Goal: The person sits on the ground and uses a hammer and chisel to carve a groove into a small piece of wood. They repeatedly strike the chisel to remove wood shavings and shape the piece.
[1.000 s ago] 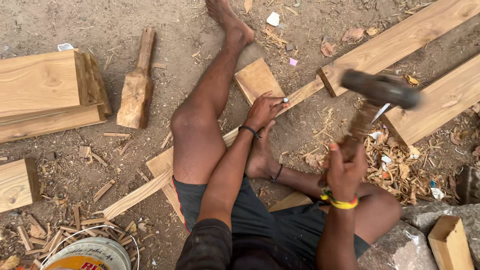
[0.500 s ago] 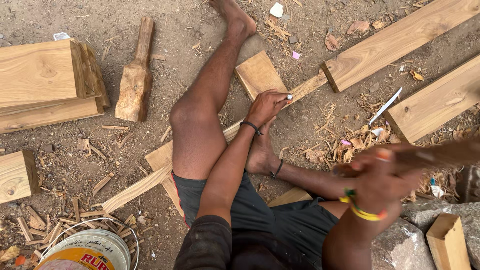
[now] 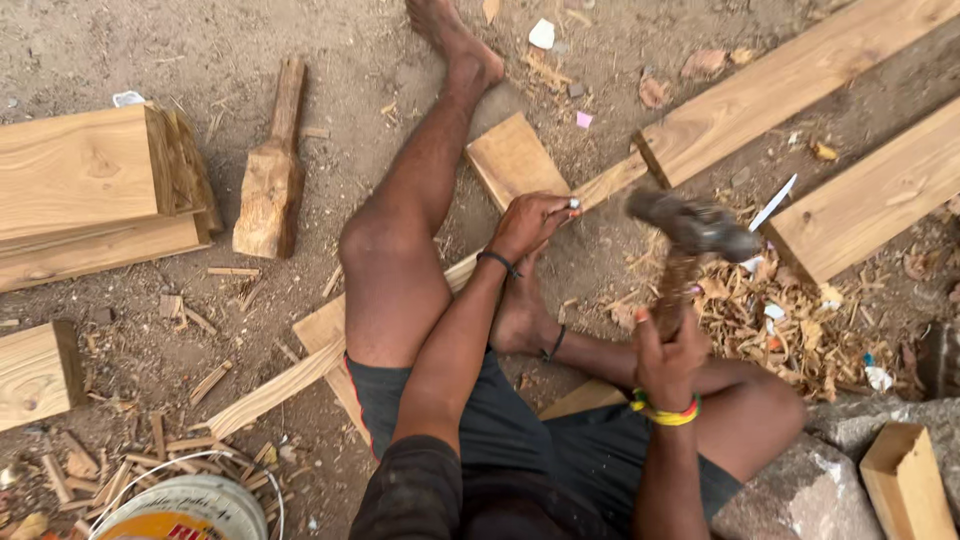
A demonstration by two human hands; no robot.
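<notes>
**Hammer raised over a pinned strip of wood**

On bare dirt littered with chips, a person sits with one leg stretched out and the other folded, so the long wood strip passes under the legs and is kept from shifting. The left hand is curled down onto the strip near its far end, fingertips pressing something small against it; what exactly is pinched there is too small to tell. The right hand is wrapped tight around the handle of a hammer, lifted above and just to the right of that spot, its dark head blurred.

Pale, straight-grained planks lie at an angle beyond, square-cut at the ends. A rough wooden mallet rests on the ground to the left beside stacked boards. Curly shavings heap near the right knee, and a bucket rim shows below.
</notes>
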